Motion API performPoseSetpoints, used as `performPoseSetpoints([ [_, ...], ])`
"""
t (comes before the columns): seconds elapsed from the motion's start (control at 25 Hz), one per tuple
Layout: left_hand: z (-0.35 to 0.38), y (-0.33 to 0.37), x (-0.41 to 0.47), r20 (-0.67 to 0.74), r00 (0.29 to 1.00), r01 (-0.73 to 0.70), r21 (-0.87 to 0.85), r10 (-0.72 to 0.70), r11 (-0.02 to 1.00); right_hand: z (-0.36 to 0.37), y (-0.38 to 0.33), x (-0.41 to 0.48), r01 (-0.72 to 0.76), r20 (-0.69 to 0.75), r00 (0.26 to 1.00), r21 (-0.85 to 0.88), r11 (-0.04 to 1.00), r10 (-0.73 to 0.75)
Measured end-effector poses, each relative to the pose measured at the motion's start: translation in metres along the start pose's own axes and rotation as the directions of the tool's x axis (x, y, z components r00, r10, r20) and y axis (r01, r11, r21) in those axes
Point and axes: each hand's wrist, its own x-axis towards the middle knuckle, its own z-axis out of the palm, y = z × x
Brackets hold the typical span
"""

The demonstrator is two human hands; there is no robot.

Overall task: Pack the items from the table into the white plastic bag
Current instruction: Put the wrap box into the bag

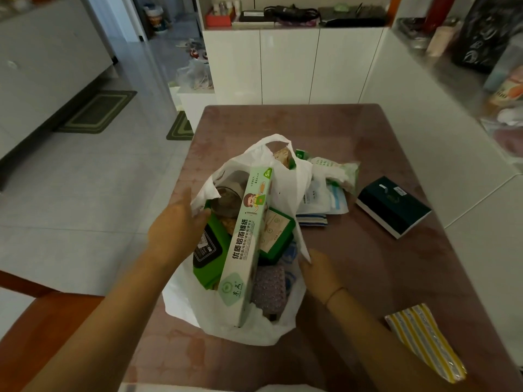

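Note:
The white plastic bag (246, 326) stands open on the brown table (353, 131). A long pale green foil box (249, 244) sticks out of it, over green packs (210, 250), a jar (229, 193) and a purple sponge (268, 290). My left hand (178, 224) grips the bag's left rim. My right hand (314, 270) pinches the right rim. On the table lie a dark green tissue box (393, 205), several flat packets (328, 188), a striped cloth (312, 219) and a yellow-striped packet (424, 340).
White cabinets (288, 63) stand beyond the table's far edge, and a white counter (441, 89) with clutter runs along the right. Tiled floor with green mats (96, 111) lies to the left. A wooden chair edge (36, 321) shows at lower left.

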Motion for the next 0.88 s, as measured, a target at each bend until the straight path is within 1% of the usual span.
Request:
performPoseSetpoints([
  [0.08,-0.001,-0.005,0.001,-0.040,0.998,-0.049,-0.015,0.049,0.999,-0.001,-0.021,0.005,0.125,-0.038,0.992,0.168,0.978,-0.120],
  [0.16,-0.013,-0.012,0.003,-0.116,0.993,-0.041,-0.043,0.035,0.998,-0.005,-0.059,0.002,0.233,-0.081,0.972,0.303,0.924,-0.218],
  [0.24,-0.032,-0.023,0.004,-0.158,0.985,0.053,-0.139,-0.075,0.989,-0.008,-0.102,-0.007,0.354,-0.064,0.932,0.372,0.858,-0.357],
  [0.32,-0.053,-0.029,-0.001,-0.149,0.961,0.182,-0.292,-0.232,0.939,-0.009,-0.137,-0.017,0.486,-0.035,0.850,0.438,0.756,-0.526],
  [0.36,-0.061,-0.028,-0.004,-0.149,0.945,0.220,-0.360,-0.289,0.906,-0.008,-0.149,-0.018,0.526,-0.023,0.811,0.466,0.711,-0.585],
  [0.4,-0.066,-0.025,-0.007,-0.158,0.933,0.236,-0.412,-0.324,0.880,-0.006,-0.157,-0.018,0.542,-0.007,0.788,0.483,0.688,-0.616],
  [0.44,-0.068,-0.023,-0.010,-0.155,0.927,0.247,-0.438,-0.343,0.864,-0.005,-0.160,-0.016,0.534,0.021,0.784,0.488,0.691,-0.620],
  [0.52,-0.058,-0.023,-0.018,-0.122,0.929,0.272,-0.420,-0.350,0.866,0.003,-0.149,-0.009,0.489,0.080,0.813,0.444,0.751,-0.576],
  [0.6,-0.037,-0.029,-0.027,-0.070,0.935,0.298,-0.382,-0.349,0.875,0.011,-0.125,0.003,0.435,0.130,0.861,0.316,0.843,-0.492],
  [0.68,-0.020,-0.037,-0.034,-0.043,0.939,0.307,-0.341,-0.340,0.889,0.016,-0.103,0.012,0.411,0.145,0.885,0.201,0.889,-0.442],
  [0.72,-0.016,-0.039,-0.036,-0.046,0.940,0.307,-0.326,-0.339,0.894,0.018,-0.095,0.014,0.393,0.166,0.891,0.187,0.901,-0.423],
  [0.76,-0.014,-0.041,-0.037,-0.060,0.937,0.309,-0.312,-0.343,0.898,0.022,-0.089,0.013,0.373,0.207,0.887,0.202,0.905,-0.412],
  [0.84,-0.013,-0.046,-0.034,-0.095,0.935,0.303,-0.281,-0.341,0.911,0.034,-0.083,0.008,0.358,0.333,0.847,0.221,0.907,-0.415],
  [0.88,-0.012,-0.049,-0.030,-0.112,0.935,0.298,-0.273,-0.337,0.915,0.043,-0.080,0.005,0.368,0.376,0.827,0.200,0.908,-0.417],
])
